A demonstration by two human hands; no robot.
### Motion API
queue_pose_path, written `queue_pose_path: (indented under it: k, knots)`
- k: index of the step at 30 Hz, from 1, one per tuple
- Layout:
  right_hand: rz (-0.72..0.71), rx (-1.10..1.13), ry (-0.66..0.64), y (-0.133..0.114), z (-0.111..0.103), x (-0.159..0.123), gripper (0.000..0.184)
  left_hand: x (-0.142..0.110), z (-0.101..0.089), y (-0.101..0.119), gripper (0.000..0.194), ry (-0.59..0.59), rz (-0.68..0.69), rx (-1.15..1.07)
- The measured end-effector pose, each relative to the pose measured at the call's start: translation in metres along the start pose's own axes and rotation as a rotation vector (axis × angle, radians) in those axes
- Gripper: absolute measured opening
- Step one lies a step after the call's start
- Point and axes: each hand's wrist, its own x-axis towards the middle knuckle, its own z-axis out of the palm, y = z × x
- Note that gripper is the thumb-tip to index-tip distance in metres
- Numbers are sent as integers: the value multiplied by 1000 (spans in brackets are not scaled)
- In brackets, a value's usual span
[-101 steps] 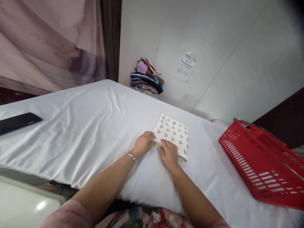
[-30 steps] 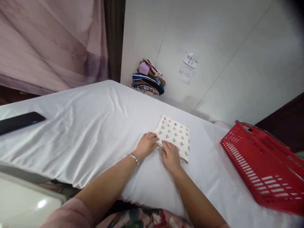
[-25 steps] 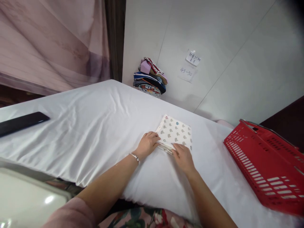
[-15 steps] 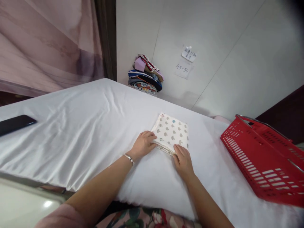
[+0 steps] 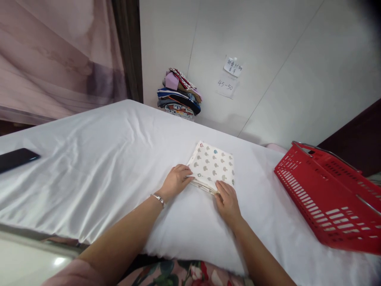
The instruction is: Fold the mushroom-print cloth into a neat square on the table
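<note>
A folded white cloth [image 5: 212, 161] with a grey mushroom-like print and a few coloured motifs lies flat in a squarish stack of layers. At its near left corner, my left hand [image 5: 176, 180] grips the edge, thumb and fingers closed on the layers. A silver bracelet [image 5: 158, 199] circles that wrist. My right hand [image 5: 228, 200] pinches the near right corner, fingers on top and thumb at the front edge. Both hands rest low against the white-covered table [image 5: 119, 159].
On the right stands a red plastic basket [image 5: 327, 194] with metal handles. A black phone [image 5: 19, 158] lies at the far left. Beyond the table's back edge rises a pile of folded clothes [image 5: 180, 95] by the wall. Paper notes [image 5: 228, 84] hang on that wall.
The view has shifted slightly, so everything sits a little further left. Both hands keep their hold on the cloth's near corners, and the cloth looks the same.
</note>
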Motion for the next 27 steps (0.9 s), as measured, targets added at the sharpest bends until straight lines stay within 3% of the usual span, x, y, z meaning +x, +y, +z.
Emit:
queue_pose_path:
  k: [5, 10, 15, 21, 27]
  knots:
    - [129, 15, 19, 4, -12, 5, 41, 1, -5, 1, 18, 45, -6, -46]
    - [97, -53, -141, 6, -7, 1, 47, 2, -6, 1, 17, 40, -91, -75]
    - [182, 96, -108, 12, -3, -2, 41, 0, -5, 1, 17, 24, -198, -167]
    - [572, 412, 116, 29, -1, 4, 43, -1, -1, -1, 18, 44, -241, -243]
    - [872, 527, 57, 51, 0, 23, 60, -3, 1, -3, 19, 53, -322, -248]
